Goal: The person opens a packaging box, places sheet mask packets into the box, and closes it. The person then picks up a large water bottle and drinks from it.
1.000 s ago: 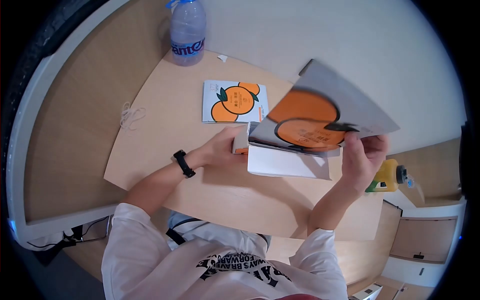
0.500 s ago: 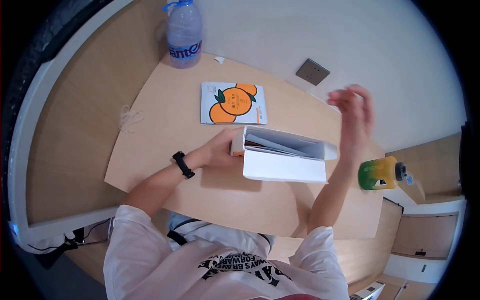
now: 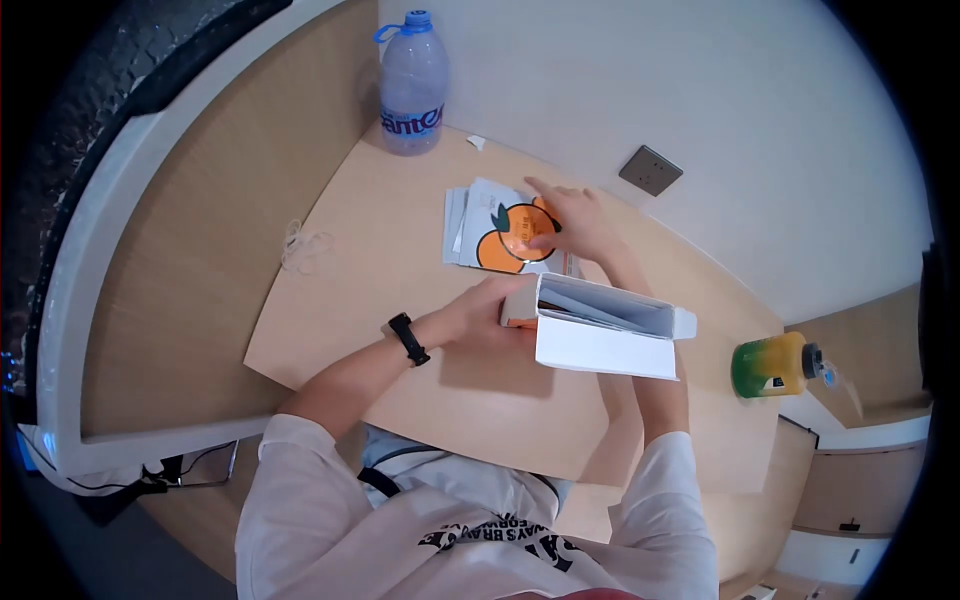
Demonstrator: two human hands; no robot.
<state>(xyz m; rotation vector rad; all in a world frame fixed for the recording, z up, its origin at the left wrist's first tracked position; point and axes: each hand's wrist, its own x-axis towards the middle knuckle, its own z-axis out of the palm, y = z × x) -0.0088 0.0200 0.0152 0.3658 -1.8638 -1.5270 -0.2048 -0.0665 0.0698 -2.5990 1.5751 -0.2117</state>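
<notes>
Atop bench point(image 3: 350, 305) | right hand point(image 3: 578, 222) now on orange-print packets point(image 3: 497, 250), fingers wide; edges newly fanned | left hand point(image 3: 478, 312) gripping white box point(image 3: 606, 348)

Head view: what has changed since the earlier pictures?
The right hand let go of a packet, now in the box, and moved left to the stack, which has fanned out. The left hand still holds the box; the blue bottle and green jug stayed.

A white short-sleeved T-shirt point(image 3: 385, 550) bears black block lettering point(image 3: 497, 536) across the chest. A black wristband point(image 3: 409, 338) circles the left wrist. Near the lap, pale-blue trousers point(image 3: 382, 441) seem to show, though the fisheye edge blurs them.
</notes>
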